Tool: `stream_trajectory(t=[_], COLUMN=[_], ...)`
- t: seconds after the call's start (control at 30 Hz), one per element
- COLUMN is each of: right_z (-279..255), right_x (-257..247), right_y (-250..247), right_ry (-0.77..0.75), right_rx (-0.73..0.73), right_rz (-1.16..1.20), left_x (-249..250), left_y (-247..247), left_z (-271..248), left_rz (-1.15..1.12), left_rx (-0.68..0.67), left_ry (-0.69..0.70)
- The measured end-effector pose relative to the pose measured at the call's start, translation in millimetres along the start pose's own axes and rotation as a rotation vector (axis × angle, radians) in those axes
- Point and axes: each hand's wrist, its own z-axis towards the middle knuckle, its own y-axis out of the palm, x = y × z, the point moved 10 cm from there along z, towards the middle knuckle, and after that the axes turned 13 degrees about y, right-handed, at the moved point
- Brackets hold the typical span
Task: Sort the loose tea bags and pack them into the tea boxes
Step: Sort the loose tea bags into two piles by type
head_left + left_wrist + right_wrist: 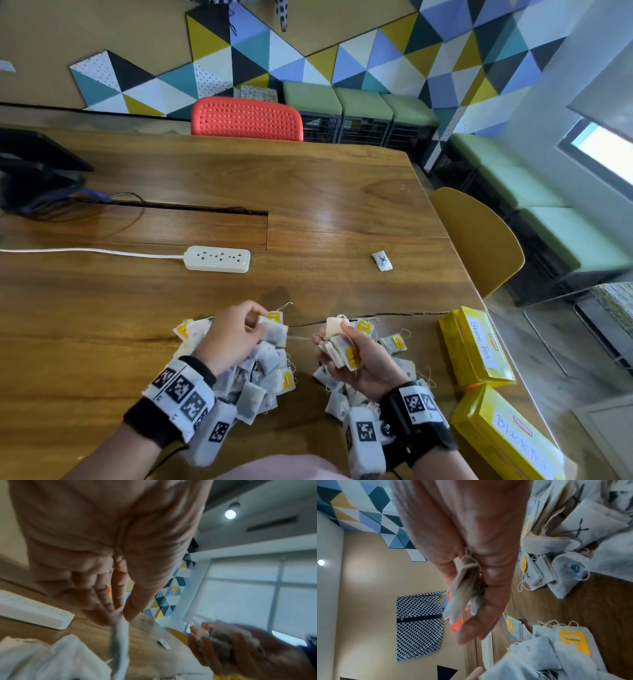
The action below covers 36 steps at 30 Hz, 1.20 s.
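Observation:
A heap of loose tea bags [263, 377] with yellow tags lies at the table's near edge. My left hand [236, 334] hovers over it and pinches one grey tea bag [275, 333] between thumb and fingers; the same tea bag [120, 635] hangs from my fingertips [130, 614] in the left wrist view. My right hand [356, 359] grips a small stack of tea bags [339, 346], seen edge-on as a bundle [464, 588] in the right wrist view. Two yellow tea boxes stand at the right: "Green Tea" [476, 346] and "Black Tea" [507, 442].
One lone tea bag marked X [382, 261] lies farther out on the wooden table [342, 205]. A white power strip [217, 259] with its cord sits left of centre. A red chair [246, 118] and a yellow chair [479, 240] flank the table.

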Motion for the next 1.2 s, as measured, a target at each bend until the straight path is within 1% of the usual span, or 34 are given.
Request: stream_trajectory(t=[0.07, 0.1, 0.13, 0.17, 0.23, 0.27, 0.3, 0.37, 0.4, 0.43, 0.57, 0.7, 0.77, 0.9, 0.97, 1.0, 1.07, 1.13, 1.2], right_z=[-0.2, -0.3, 1.8, 4.1, 7.8, 8.7, 8.2, 9.0, 8.7, 8.9, 9.4, 12.1, 13.6, 4.2, 1.6, 2.7, 4.5, 3.8, 1.7], right_x=[0.2, 0.5, 1.6, 2.8, 5.2, 6.2, 6.6, 7.6, 7.7, 7.4, 8.1, 10.7, 12.1, 10.6, 9.9, 9.4, 8.0, 6.8, 3.5], right_y=[2.0, 4.2, 5.5, 6.7, 10.3, 13.0, 16.7, 22.6, 25.8, 27.5, 26.8, 23.5, 22.4, 35.8, 41.8, 41.3, 37.8, 36.0, 35.7], right_ry=[0.009, 0.012, 0.020, 0.029, 0.047, 0.055, 0.060, 0.065, 0.059, 0.051, 0.034, 0.030, 0.041, 0.078, 0.082, 0.078, 0.067, 0.071, 0.061], right_rx=[-0.017, -0.027, -0.035, -0.037, -0.044, -0.050, -0.057, -0.084, -0.098, -0.103, -0.082, -0.068, -0.071, -0.154, -0.198, -0.206, -0.220, -0.243, -0.246], right_rz=[0.037, 0.047, 0.053, 0.059, 0.069, 0.071, 0.070, 0.065, 0.058, 0.045, 0.052, 0.067, 0.060, 0.076, 0.083, 0.088, 0.107, 0.106, 0.081], left_x=[-9.4, -8.2, -1.3, 12.2, 47.5, 65.4, 81.0, 101.8, 105.6, 106.8, 106.9, 105.6, 105.5, 103.9, 100.6, 98.8, 90.3, 73.0, 54.4], left_y=[-2.7, -2.2, -1.0, -0.1, 6.5, 14.6, 26.0, 48.7, 58.0, 64.9, 76.5, 69.1, 66.3, 75.4, 77.0, 74.6, 63.9, 54.0, 52.2], left_z=[-7.7, -10.2, -11.7, -12.2, -13.2, -14.0, -15.3, -18.5, -19.2, -18.7, -14.4, -7.9, -8.4, -14.6, -11.2, -7.7, 1.3, 9.4, 13.6], left_rz=[0.172, 0.283, 0.343, 0.313, 0.137, 0.082, 0.058, 0.074, 0.107, 0.140, 0.185, 0.150, 0.137, 0.164, 0.146, 0.094, -0.026, -0.131, -0.258], left_rx=[-0.036, -0.050, -0.039, -0.008, 0.001, -0.053, -0.138, -0.290, -0.330, -0.342, -0.290, -0.213, -0.193, -0.256, -0.255, -0.230, -0.132, -0.041, -0.019], left_ry=[-0.023, -0.001, 0.054, 0.134, 0.318, 0.398, 0.469, 0.575, 0.604, 0.619, 0.628, 0.603, 0.614, 0.635, 0.610, 0.590, 0.515, 0.391, 0.244])
